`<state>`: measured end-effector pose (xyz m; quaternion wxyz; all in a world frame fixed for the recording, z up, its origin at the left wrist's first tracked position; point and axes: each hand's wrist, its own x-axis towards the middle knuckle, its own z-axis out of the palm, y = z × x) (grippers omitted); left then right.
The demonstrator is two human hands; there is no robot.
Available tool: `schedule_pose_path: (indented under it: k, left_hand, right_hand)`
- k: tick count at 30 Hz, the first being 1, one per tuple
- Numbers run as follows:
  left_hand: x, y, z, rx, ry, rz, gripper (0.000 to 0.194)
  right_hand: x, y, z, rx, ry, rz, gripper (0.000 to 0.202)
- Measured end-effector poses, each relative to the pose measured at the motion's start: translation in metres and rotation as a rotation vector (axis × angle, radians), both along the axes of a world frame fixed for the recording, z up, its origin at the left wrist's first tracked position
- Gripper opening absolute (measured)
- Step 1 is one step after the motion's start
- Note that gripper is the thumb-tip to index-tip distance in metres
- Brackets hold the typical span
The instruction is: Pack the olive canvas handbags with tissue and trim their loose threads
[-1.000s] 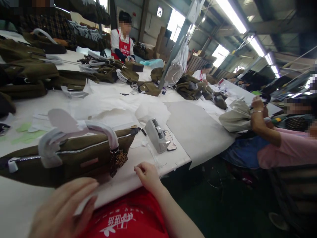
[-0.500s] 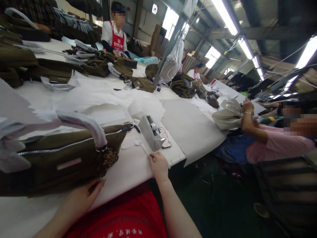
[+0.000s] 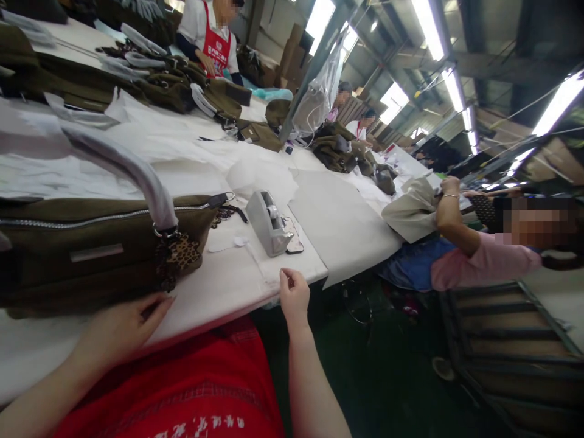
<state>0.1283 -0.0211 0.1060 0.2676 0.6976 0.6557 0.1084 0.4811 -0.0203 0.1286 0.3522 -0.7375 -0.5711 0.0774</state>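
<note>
Head view: an olive handbag is set upright on a white-covered table

The handbag is placed at the left, along the near edge. Its silver zipper is run along the top, its arched handle is wrapped in pale film, and a leopard-print charm is hung from the handle's right foot. A rectangular patch is fixed to the front.

The left hand is laid low beside the bag's front base, below the charm, with a gap left between thumb and fingers. The right hand is held at the table's near edge, its fingers curled and their tips drawn toward the thumb. Whether anything is gripped or pinched by either hand cannot be told at this blur.

Near the right hand, a gray tape dispenser is stood just beside a patterned phone. Farther right, a gray sheet is spread over the edge. Pale fabric is held up by a pink-sleeved co-worker. More olive bags are heaped across the table.
</note>
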Motion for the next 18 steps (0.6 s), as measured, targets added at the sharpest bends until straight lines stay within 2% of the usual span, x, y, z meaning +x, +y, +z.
schedule_pose_path:
  k: [3,5,7,9,12,15,18]
  left_hand:
    - [0.004,-0.006,0.000,0.174,0.045,-0.072,0.045]
    - [0.017,-0.008,0.006,0.266,0.019,-0.215,0.041]
    - [0.041,-0.007,0.015,0.338,-0.035,-0.398,0.039]
    - [0.074,-0.003,0.025,0.416,-0.086,-0.532,0.032]
    - [0.128,0.007,0.032,0.511,-0.114,-0.638,0.027]
    - [0.166,0.015,0.026,0.563,-0.047,-0.676,0.027]
    - [0.180,0.017,0.013,0.584,-0.006,-0.710,0.016]
  right_hand:
    - [-0.011,-0.020,0.001,0.097,0.000,0.070,0.021]
    - [-0.017,-0.026,0.001,0.138,-0.028,0.164,0.022]
    - [-0.017,-0.025,0.001,0.137,-0.033,0.232,0.027]
    - [-0.012,-0.019,0.003,0.126,-0.004,0.243,0.030]
    - [-0.001,-0.009,0.007,0.132,0.030,0.220,0.028]
    - [0.009,-0.009,0.008,0.147,0.043,0.213,0.027]
    - [0.013,-0.018,0.002,0.164,0.076,0.186,0.027]
